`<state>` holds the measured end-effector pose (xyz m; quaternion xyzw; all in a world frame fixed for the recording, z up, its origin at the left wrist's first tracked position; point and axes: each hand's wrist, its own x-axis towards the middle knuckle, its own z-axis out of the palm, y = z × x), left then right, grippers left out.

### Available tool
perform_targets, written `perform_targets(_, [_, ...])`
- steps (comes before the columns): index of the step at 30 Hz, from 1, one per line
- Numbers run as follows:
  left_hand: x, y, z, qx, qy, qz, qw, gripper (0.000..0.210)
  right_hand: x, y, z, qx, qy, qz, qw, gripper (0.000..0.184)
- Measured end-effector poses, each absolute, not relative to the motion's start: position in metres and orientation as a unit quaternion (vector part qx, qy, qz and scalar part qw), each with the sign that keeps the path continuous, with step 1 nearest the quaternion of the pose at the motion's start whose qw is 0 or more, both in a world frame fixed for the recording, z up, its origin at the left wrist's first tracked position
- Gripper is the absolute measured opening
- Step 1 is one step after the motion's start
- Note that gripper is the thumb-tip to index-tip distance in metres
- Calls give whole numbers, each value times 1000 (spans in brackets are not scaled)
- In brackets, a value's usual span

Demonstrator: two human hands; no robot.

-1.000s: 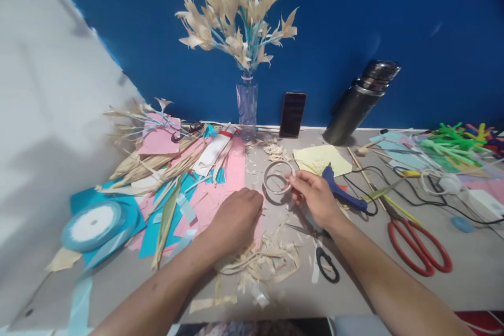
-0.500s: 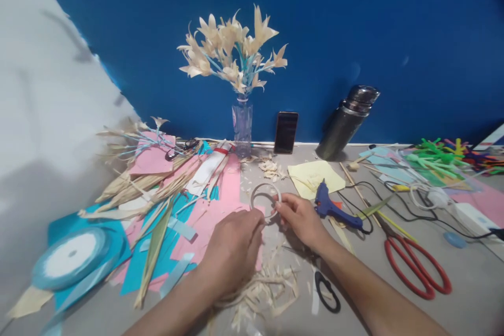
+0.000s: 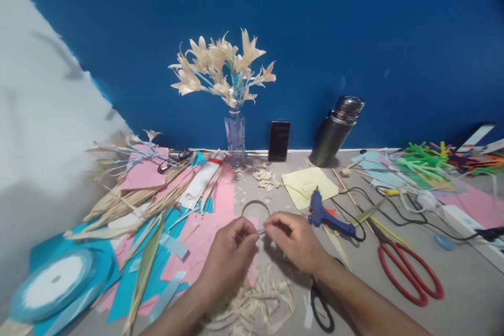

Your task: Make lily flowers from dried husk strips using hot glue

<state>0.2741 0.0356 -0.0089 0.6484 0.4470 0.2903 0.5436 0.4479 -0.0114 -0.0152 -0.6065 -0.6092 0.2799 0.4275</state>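
Observation:
A thin grey-white ring (image 3: 255, 202), like a narrow tape roll, stands up between my hands in the middle of the table. My left hand (image 3: 232, 244) pinches its lower edge with thumb and fingers. On the opposite side, my right hand (image 3: 293, 239) has its fingertips closed at the same lower edge, almost touching the left. Below my hands lies a heap of pale dried husk strips (image 3: 252, 307). Small scissors with black handles (image 3: 322, 307) are partly covered by my right forearm.
Right of my hands lie a blue glue gun (image 3: 328, 215) on yellow paper and red-handled scissors (image 3: 409, 268). At the back stand a vase (image 3: 235, 136) of husk flowers, a phone (image 3: 279, 141) and a flask (image 3: 334, 134). A ribbon roll (image 3: 55, 281) lies left.
The ring has turned and sits lower, with both hands now meeting at its near edge. The whole view has shifted slightly, the vase and phone appearing lower and further left.

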Motion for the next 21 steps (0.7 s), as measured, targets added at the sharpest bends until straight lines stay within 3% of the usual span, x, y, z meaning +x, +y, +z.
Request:
perform_targets(7, [273,33,-17,753,421,261,433,14,437,-21,-21,-592,-670,205,399,13])
perform_targets(21, [273,38,-1,659,427,252,565,12,444,-17,-24,-548,-731,119,390,32])
